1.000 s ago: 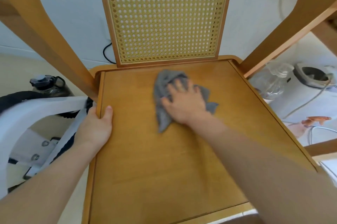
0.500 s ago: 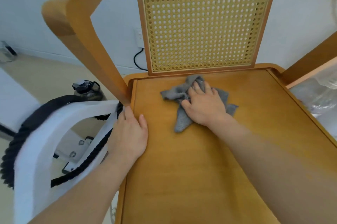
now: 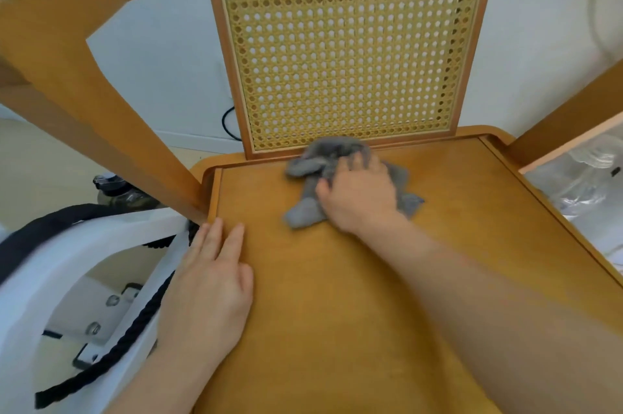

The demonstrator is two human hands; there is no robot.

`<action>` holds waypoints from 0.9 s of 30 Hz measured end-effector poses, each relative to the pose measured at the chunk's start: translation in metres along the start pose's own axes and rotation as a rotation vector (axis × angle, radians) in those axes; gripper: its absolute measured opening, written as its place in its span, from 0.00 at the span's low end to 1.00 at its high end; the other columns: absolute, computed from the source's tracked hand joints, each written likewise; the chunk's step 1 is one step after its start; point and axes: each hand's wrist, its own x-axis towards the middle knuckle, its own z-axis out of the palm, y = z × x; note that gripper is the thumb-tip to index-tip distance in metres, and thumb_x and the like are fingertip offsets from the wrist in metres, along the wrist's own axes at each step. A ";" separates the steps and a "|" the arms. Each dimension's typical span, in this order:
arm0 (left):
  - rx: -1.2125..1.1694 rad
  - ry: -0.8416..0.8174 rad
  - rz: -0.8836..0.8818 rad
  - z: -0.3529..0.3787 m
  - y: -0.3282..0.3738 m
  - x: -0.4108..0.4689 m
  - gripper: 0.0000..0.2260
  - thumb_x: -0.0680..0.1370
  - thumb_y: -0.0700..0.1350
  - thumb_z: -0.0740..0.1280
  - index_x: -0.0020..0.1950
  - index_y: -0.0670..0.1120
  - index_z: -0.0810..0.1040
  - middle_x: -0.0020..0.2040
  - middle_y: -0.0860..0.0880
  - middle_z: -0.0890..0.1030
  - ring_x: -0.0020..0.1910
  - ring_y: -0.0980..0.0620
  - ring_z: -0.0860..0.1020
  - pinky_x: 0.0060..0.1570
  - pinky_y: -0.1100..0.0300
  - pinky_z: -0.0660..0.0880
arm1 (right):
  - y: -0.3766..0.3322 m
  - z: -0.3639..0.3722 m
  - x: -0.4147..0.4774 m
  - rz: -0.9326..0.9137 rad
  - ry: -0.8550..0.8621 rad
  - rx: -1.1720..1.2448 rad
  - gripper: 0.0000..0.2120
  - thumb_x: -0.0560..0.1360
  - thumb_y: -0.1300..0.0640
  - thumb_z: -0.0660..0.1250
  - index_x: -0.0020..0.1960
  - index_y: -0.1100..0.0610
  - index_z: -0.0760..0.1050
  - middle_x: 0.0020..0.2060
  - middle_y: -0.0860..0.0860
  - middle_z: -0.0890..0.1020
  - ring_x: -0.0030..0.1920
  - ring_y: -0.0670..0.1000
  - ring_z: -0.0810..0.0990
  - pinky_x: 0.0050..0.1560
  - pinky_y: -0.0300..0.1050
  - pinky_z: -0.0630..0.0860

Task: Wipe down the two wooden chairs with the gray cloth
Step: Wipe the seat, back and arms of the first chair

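Note:
A wooden chair point(image 3: 337, 295) with a cane-weave back panel point(image 3: 350, 59) fills the view. The gray cloth point(image 3: 305, 211) lies crumpled on the seat close to the back panel. My right hand point(image 3: 360, 198) presses down on the cloth with its fingers spread over it. My left hand point(image 3: 209, 282) rests flat on the seat's left edge, fingers straight and pointing toward the back. Only one wooden chair is visible.
A white curved frame wrapped with black rope point(image 3: 101, 278) stands close against the chair's left side. A dark bottle point(image 3: 118, 194) sits on the floor behind it. Clear plastic items point(image 3: 580, 184) lie to the right. A black cable point(image 3: 229, 123) hangs at the wall.
My right hand has pushed the cloth from mid-seat toward the back panel. My left hand has gone from gripping the seat's left edge to lying flat on it.

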 end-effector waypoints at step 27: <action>0.027 -0.007 -0.024 0.006 0.015 0.010 0.29 0.80 0.60 0.46 0.79 0.51 0.49 0.79 0.44 0.50 0.78 0.45 0.46 0.76 0.50 0.48 | 0.165 -0.031 0.027 0.304 0.015 -0.095 0.37 0.76 0.37 0.46 0.76 0.60 0.57 0.76 0.58 0.58 0.76 0.60 0.53 0.73 0.60 0.56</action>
